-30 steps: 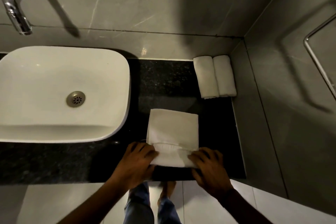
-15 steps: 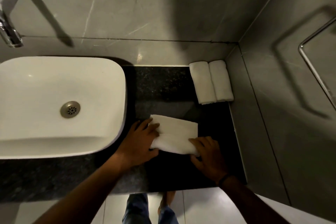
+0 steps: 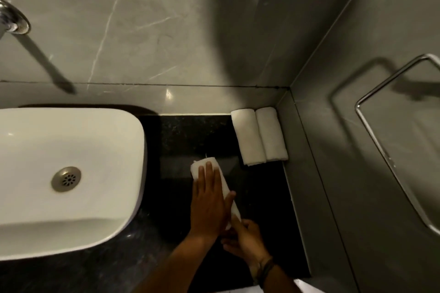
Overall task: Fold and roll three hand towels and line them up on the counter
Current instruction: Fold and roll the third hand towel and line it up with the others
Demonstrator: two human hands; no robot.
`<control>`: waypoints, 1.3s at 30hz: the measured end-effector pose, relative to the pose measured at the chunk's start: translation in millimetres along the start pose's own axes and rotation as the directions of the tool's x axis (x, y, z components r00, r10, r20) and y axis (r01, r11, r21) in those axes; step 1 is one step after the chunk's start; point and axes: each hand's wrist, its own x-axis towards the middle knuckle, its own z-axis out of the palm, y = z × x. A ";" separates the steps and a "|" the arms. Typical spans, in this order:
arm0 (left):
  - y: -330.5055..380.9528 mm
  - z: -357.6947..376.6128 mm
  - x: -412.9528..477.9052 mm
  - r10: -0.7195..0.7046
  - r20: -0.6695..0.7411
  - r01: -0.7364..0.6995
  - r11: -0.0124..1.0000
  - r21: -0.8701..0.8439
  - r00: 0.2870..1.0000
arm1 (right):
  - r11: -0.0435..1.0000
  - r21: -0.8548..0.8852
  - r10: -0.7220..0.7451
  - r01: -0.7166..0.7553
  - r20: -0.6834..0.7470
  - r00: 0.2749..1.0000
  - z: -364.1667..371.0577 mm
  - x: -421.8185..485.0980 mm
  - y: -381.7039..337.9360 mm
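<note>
We have the third towel rolled into a tight cylinder, lying on the dark counter right of the sink, its length turned to run near to far, slightly tilted. Our left hand lies flat along its top, fingers straight and together, pressing more than gripping. Our right hand is curled at the near end of the roll; whether it pinches the cloth or only steadies it, we cannot tell.

Two finished rolls sit touching each other in the far right corner against the wall. We judge the folding and rolling are done for all three. What is left is to slide this roll far and right until it lies just beside the pair.
</note>
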 end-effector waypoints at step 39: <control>0.2 -36.0 202.1 0.321 0.070 -0.317 0.946 -0.063 0.944 | 0.883 -0.269 -0.464 0.385 -0.375 0.802 20.7 42.6 -145.2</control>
